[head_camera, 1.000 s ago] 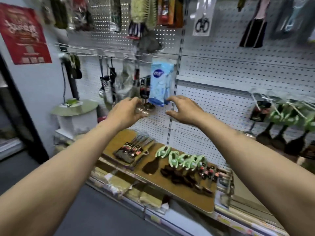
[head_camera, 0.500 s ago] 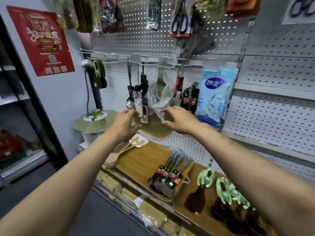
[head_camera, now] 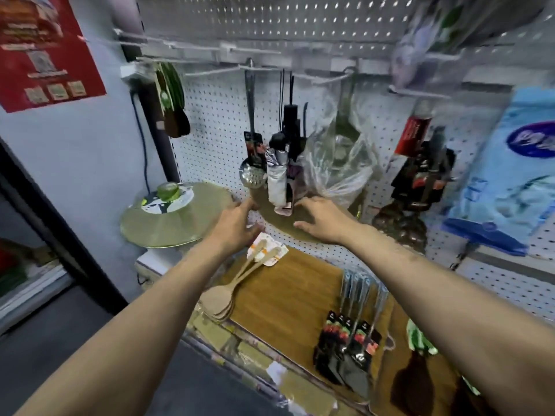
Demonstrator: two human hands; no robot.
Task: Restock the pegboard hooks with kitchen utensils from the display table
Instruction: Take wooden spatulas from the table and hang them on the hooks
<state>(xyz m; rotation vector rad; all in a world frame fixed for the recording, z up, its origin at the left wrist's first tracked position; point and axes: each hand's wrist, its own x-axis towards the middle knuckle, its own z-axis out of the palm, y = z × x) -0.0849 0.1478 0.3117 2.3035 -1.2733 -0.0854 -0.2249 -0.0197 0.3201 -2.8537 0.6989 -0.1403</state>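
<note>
Hands, left (head_camera: 237, 226) and right (head_camera: 322, 219), fingers spread and empty, flank the round board (head_camera: 288, 226) below the strainer (head_camera: 253, 175); likely steadying hung stock; next, fetch spoons (head_camera: 237, 283) from the bench (head_camera: 294, 295).

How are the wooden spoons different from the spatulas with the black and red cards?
The wooden spoons are pale, with white cards; the spatulas have shiny metal handles and dark heads. The spoons lie at the table's left edge, the spatulas further right. Both lie bunched, not yet hung.
</note>
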